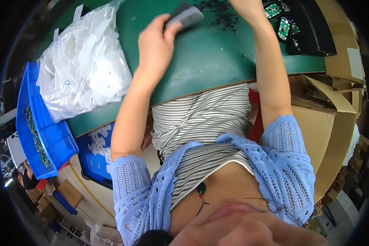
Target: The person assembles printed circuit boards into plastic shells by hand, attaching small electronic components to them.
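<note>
My left hand (pixel 156 43) is closed on a grey and black plastic piece (pixel 186 17), gripped between thumb and fingers over the green tabletop (pixel 184 61). The piece is smeared by motion, so its exact kind does not show. My right hand (pixel 247 7) reaches to the top edge of the view, where its fingers are cut off. Between the two hands lies a scattered pile of small black parts (pixel 222 17). Right of my right forearm, green circuit boards in black housings (pixel 283 28) sit beside a long black bin (pixel 313 28).
A clear plastic bag of white parts (pixel 84 65) covers the table's left side. Next to it hangs a blue bin (pixel 55 137) with small green boards. Below is a blue tray (pixel 88 153) with white pieces. Open cardboard boxes (pixel 315 119) stand at the right.
</note>
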Motion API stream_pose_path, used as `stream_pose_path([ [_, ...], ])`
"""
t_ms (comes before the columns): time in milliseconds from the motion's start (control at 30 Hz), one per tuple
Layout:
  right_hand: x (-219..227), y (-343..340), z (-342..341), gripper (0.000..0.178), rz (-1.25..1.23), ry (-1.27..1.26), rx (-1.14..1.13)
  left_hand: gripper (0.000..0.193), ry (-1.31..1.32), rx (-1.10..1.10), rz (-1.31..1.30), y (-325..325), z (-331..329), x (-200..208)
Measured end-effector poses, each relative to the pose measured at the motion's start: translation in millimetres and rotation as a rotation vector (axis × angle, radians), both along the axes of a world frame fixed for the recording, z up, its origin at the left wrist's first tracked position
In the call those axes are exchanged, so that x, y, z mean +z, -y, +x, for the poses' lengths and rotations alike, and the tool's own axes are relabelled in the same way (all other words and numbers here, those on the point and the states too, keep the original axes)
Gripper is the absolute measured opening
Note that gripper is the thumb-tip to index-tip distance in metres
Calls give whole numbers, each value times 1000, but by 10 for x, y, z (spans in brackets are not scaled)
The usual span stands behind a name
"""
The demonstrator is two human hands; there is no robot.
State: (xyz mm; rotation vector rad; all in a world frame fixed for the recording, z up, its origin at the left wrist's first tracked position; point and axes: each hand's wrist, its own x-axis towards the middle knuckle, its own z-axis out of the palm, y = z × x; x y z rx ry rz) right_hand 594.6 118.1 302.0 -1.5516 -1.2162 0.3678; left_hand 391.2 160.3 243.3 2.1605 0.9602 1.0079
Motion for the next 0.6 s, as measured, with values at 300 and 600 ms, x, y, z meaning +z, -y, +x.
stream_pose_path([
  [300, -447, -15, 154, 40, -171, 727, 8, 29, 117, -87, -762, -2100, 1022, -327],
  [600, -435, -104, -41, 13, -127, 602, 159, 15, 160, 41, -794, -2713, 1047, -479],
])
